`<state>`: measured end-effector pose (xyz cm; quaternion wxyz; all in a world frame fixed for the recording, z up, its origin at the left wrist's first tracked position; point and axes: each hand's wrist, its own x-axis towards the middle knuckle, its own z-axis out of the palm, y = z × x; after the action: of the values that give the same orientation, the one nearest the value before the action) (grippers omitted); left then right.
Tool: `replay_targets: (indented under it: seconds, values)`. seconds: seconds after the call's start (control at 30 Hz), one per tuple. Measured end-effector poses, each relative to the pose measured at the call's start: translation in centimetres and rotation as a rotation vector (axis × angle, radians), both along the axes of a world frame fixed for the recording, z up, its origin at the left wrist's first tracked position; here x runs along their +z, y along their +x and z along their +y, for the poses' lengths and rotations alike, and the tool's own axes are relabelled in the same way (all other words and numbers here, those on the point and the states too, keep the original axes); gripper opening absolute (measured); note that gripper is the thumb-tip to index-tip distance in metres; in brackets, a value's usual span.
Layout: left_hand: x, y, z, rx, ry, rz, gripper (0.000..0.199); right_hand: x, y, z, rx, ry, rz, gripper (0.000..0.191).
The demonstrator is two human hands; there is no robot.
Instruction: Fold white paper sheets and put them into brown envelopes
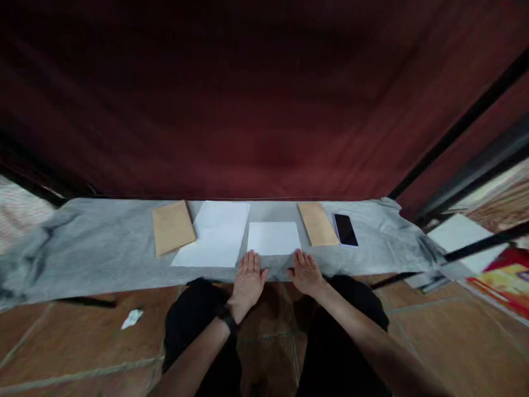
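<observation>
grey cloth point(111, 242) covering desk, red curtain hanging behind, tiles point(273, 358) lying below; left hand point(248, 281), right hand point(306, 274) resting flat, seemingly empty, at white sheet's point(274, 238) near edge.

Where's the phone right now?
Head view, right side of the grey cloth: the phone lies screen up, just right of the right-hand brown envelope.
</observation>
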<state>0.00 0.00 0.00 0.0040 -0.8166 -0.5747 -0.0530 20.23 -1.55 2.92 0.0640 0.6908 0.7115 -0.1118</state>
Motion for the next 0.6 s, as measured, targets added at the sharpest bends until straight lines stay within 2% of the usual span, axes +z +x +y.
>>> replay_targets:
  seconds: [0.13, 0.27, 0.4, 0.6]
  values:
    - [0.5, 0.6, 1.7, -0.005, 0.081, -0.054, 0.056, 0.5, 0.8, 3.1, -0.002, 0.108, 0.078, 0.056]
    - [1.1, 2.6, 5.0, -0.082, 0.111, -0.115, 0.054, 0.2, 0.3, 7.0, 0.064, 0.260, 0.209, 0.050]
    - [0.7, 4.6, 8.5, -0.130, 0.046, -0.124, 0.055, -1.7, -0.9, 10.0, 0.089, 0.361, 0.291, 0.051]
    - [-0.8, 5.5, 11.6, -0.124, -0.030, -0.084, 0.056, -4.7, -1.8, 11.8, 0.100, 0.409, 0.307, 0.051]
